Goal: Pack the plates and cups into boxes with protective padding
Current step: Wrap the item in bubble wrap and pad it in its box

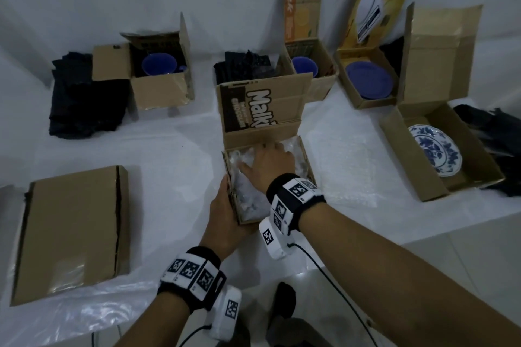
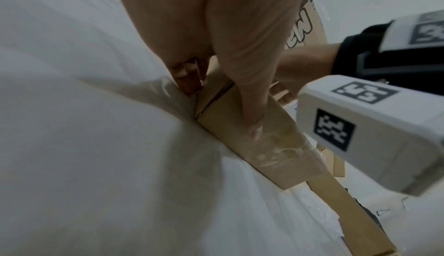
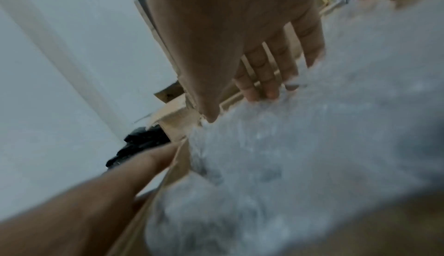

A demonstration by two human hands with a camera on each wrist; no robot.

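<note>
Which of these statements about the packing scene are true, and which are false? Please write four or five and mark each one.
1. The right hand presses bubble wrap inside the open box. True.
2. The left hand holds a blue cup. False: it steadies the box's near left corner.
3. The patterned plate lies in a box at the right. True.
4. The flat box at the left is open. False: it is closed.
5. Both blue cups sit inside boxes. True.

Right hand (image 1: 269,162) presses bubble wrap (image 1: 248,194) into box (image 1: 306,160); left hand (image 1: 222,217) grips its side.
</note>
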